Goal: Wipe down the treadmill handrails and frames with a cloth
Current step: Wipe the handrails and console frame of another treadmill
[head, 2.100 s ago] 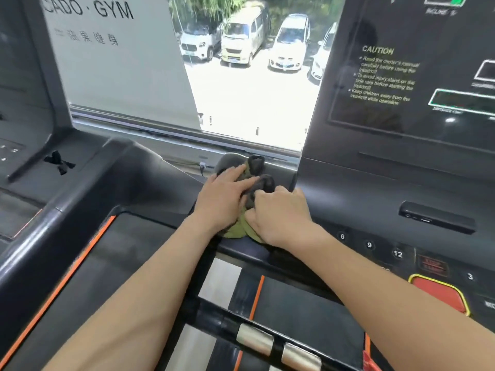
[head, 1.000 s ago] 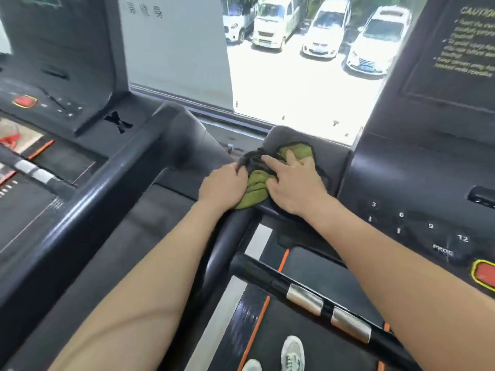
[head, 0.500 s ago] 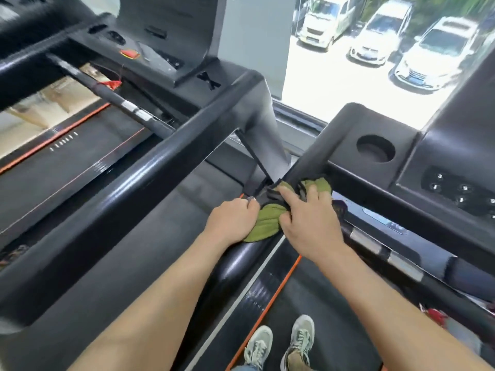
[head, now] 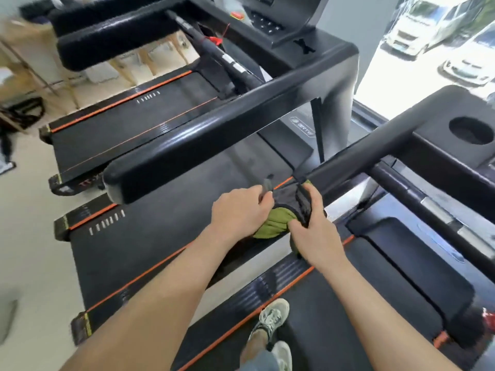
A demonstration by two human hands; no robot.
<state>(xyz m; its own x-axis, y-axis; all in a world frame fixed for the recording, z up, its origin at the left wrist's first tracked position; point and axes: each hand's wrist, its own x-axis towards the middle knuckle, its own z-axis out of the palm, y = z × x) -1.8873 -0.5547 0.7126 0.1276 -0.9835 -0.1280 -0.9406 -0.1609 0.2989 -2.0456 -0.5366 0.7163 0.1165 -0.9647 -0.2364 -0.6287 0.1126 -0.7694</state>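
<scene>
1. Green/grey cloth (head: 277,223) wrapped round near end of handrail (head: 375,153).
2. L hand (head: 238,210): fingers curled, gripping cloth's left side.
3. R hand (head: 313,231): gripping cloth over the rail, thumb on top.

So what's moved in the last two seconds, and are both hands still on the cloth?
The cloth slid back along the handrail, from the corner by the console toward the person. Nothing let go: the left hand and right hand still grip the cloth over the rail.
</scene>
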